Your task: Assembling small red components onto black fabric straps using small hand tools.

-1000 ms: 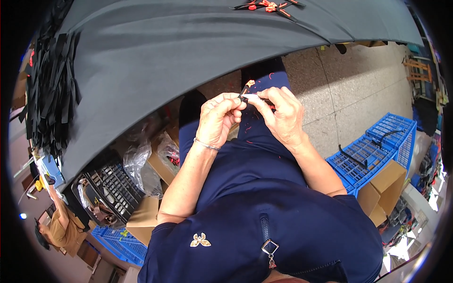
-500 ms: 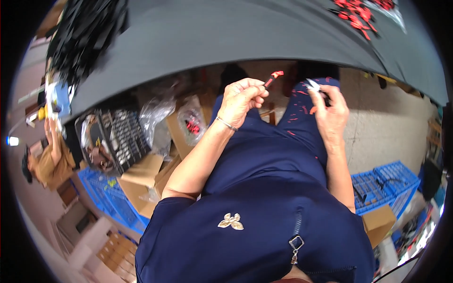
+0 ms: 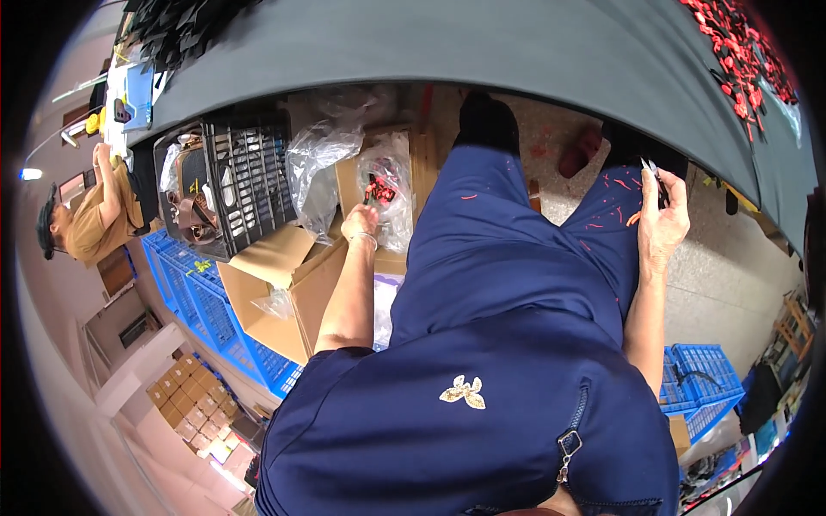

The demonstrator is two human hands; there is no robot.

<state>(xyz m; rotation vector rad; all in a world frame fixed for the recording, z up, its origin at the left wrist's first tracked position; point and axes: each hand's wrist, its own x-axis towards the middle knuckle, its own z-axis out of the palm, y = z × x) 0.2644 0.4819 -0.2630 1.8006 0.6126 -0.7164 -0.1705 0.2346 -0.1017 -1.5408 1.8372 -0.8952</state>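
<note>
My left hand (image 3: 360,224) reaches down to an opened clear plastic bag (image 3: 398,179) in a cardboard box. Its fingers are bunched together beside several small black-and-red pieces (image 3: 379,189) in the bag; whatever they hold cannot be made out. Over my right thigh, my right hand (image 3: 664,225) is closed around small scissors (image 3: 651,171), their pale pointed blades aimed away from me. A small orange bit (image 3: 633,219) shows beside that hand. Red thread scraps (image 3: 616,181) lie scattered on my dark blue trousers.
A dark-covered table (image 3: 482,43) spans the far side, with a heap of red-and-black pieces (image 3: 742,64) at right and black strips (image 3: 176,30) at left. On the left are a black crate (image 3: 245,185), an open carton (image 3: 275,258), blue crates (image 3: 215,318) and another person (image 3: 103,211).
My left hand has moved left and down from above my lap, where it held a black-and-red strip, to the bag. My right hand, with the scissors, has shifted right. The view has turned.
</note>
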